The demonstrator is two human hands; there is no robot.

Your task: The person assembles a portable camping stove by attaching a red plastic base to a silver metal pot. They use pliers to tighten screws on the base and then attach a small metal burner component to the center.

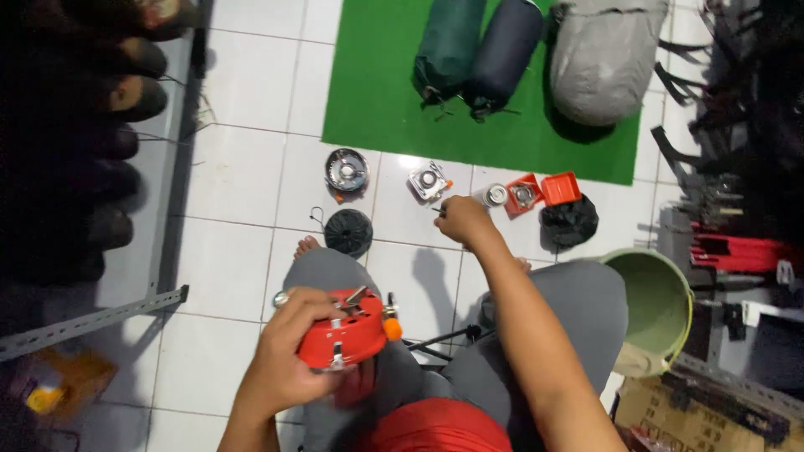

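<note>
Head view: the left hand [289,356] grasps a red round camping stove [345,329] over the lap, fingers wrapped around its rim. The right hand [461,220] reaches forward, fingers pinched on a small dark piece above the white tile floor [239,259], near a square silver stove [430,180].

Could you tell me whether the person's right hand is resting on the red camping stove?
No, the right hand reaches out over the white tiled floor, while the left hand alone holds the red camping stove.
</note>
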